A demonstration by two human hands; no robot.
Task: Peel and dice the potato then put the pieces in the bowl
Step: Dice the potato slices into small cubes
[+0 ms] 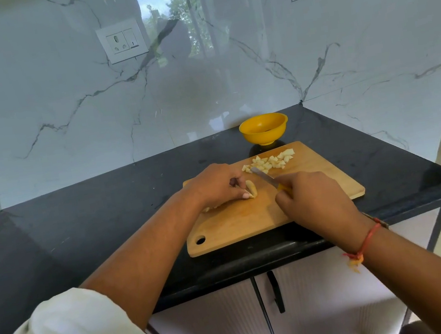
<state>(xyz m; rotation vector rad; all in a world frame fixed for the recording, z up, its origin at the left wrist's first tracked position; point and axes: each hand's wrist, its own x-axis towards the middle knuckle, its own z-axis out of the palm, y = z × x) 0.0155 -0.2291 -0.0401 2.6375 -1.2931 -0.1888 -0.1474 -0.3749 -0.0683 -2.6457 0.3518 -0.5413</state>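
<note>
on the pale wooden cutting board [239,221], set on a black stone counter [80,230], the left hand [216,186] pinches a remaining piece of peeled yellow potato [251,188] between fingertips and thumb. the right hand [312,198] is curled round the yellow handle of a steel-bladed knife [264,177], whose blade lies between that piece and a heap of small diced potato cubes [270,162] near the board's far edge. peeling looks finished and most of the dicing too. what seems left is cutting this piece (more may hide under the left palm), then moving everything into the round yellow plastic bowl [265,138] just behind the board, which appears to hold no potato yet.
</note>
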